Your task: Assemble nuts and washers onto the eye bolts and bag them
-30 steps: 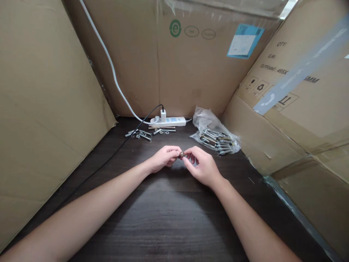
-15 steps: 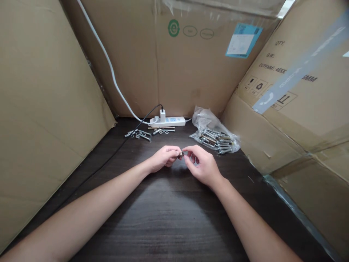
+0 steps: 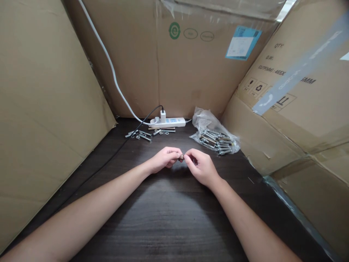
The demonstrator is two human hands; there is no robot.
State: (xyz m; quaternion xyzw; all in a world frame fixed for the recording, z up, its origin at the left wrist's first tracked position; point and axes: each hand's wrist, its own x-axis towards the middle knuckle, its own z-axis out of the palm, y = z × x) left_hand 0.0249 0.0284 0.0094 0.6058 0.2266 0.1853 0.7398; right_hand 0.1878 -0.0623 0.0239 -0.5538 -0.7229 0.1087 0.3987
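My left hand (image 3: 167, 159) is closed, with a small metal bolt (image 3: 181, 157) pinched between thumb and fingers. Its brownish, nut-like end sticks out toward the right, while the rest is hidden in the fingers. Close against that end, my right hand (image 3: 201, 165) has its thumb and index fingertip pressed together. Whatever is in this pinch is too small to make out. Both hands are just above the dark table, in front of loose bolts (image 3: 144, 137) and several washers (image 3: 167, 133).
A clear plastic bag (image 3: 207, 118) of metal anchor bolts (image 3: 216, 141) lies behind my right hand. A white power strip (image 3: 178, 122) with a plugged-in charger (image 3: 163, 116) stands at the back. A black cable (image 3: 109, 159) crosses the left side. Cardboard boxes (image 3: 131, 72) wall the table.
My right thumb and index finger have closed together at the bolt's end; before, they were apart around it. My left hand keeps its hold almost unmoved.
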